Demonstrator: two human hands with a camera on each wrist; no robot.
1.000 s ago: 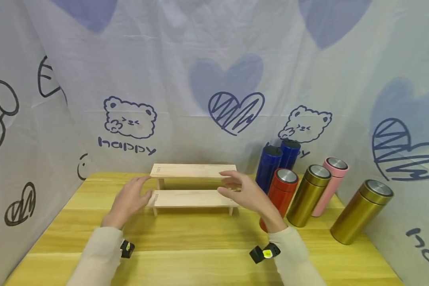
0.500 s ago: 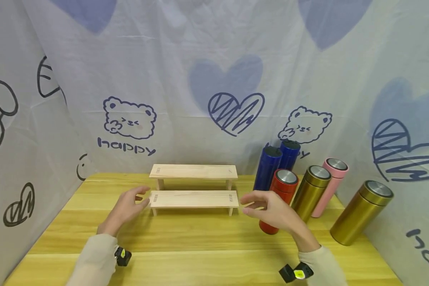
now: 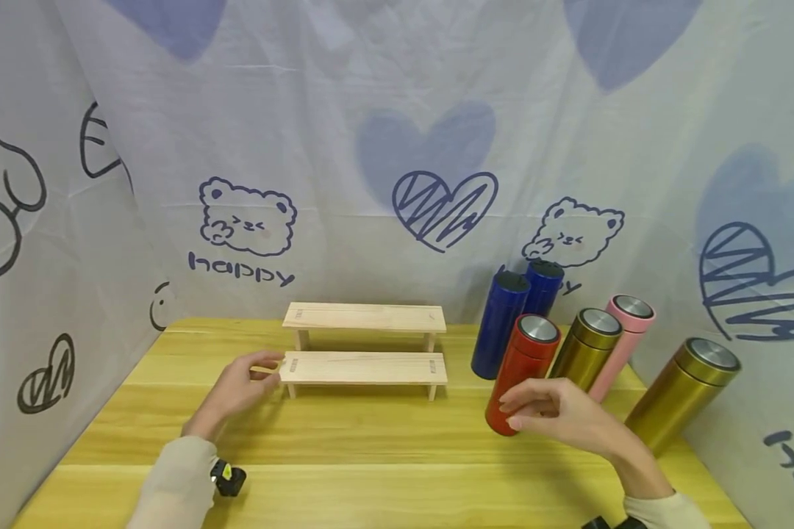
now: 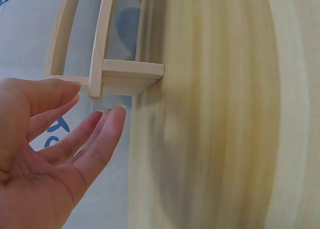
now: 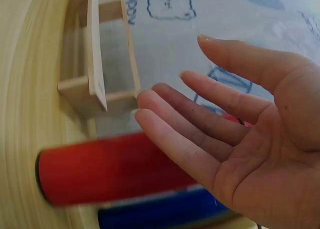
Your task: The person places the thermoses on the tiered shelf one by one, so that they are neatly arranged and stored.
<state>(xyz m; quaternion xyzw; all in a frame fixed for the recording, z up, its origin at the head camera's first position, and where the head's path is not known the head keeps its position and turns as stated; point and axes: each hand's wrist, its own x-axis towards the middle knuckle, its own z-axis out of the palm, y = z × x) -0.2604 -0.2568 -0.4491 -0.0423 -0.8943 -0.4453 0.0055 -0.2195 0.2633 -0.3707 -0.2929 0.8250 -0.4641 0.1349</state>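
A two-tier rack of pale wood (image 3: 364, 367) stands at the middle back of the table. My left hand (image 3: 238, 389) is at the rack's left end, fingers relaxed and holding nothing; in the left wrist view the fingertips (image 4: 117, 116) lie close to its end. In front of the red thermos (image 3: 526, 367) is my right hand (image 3: 569, 419), its fingers loosely bent and nothing in them. The right wrist view has the open palm (image 5: 240, 154) over part of that red thermos; whether they touch I cannot tell.
Two blue thermoses (image 3: 499, 323) stand behind the red one. To its right are a gold thermos (image 3: 585, 349), a pink thermos (image 3: 622, 345) and another gold thermos (image 3: 681, 397). A printed cloth (image 3: 344, 257) hangs behind the wooden table (image 3: 344, 477).
My right hand has left the rack's right end and moved right and nearer, to the red thermos. The left hand has drawn slightly down from the upper tier to beside the lower one.
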